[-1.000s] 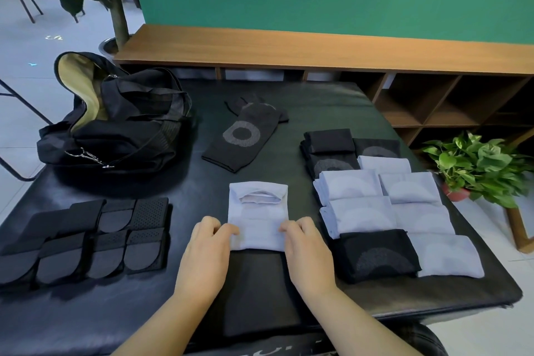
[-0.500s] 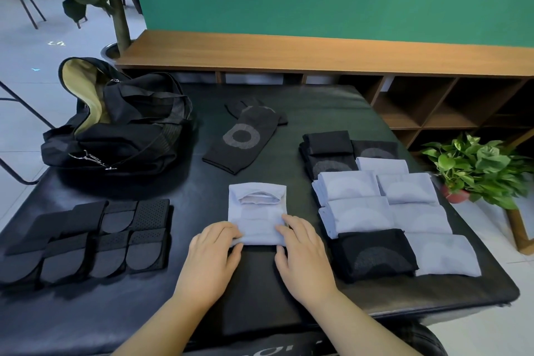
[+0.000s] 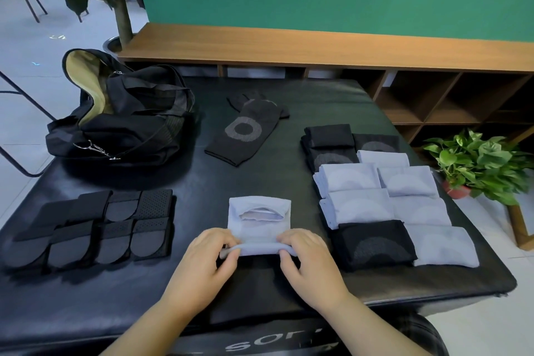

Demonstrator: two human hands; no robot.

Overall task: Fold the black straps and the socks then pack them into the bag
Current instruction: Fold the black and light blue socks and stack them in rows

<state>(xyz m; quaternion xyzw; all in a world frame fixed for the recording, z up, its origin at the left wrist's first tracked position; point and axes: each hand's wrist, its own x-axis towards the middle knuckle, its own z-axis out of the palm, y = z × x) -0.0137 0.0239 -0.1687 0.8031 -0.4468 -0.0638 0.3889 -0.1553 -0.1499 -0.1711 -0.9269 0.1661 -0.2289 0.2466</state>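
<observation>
A pale blue sock [image 3: 259,220] lies at the front middle of the black table [image 3: 318,101], its near edge rolled up. My left hand [image 3: 206,260] pinches the left end of that roll. My right hand [image 3: 306,260] pinches the right end. Folded black straps [image 3: 95,228] lie in rows at the left. Folded pale blue and black socks [image 3: 384,196] are stacked in rows at the right. One unfolded black sock [image 3: 245,130] with a grey ring lies flat at the back middle. The black bag [image 3: 121,121] stands open at the back left.
A wooden shelf unit [image 3: 346,49] runs behind the table under a green wall. A potted green plant [image 3: 476,165] stands off the table's right edge. A tree trunk [image 3: 121,0] in a pot rises behind the bag.
Both hands have drawn in from flat on the sock's near corners and curled round its near edge, lifting it into a roll. The view has shifted slightly.
</observation>
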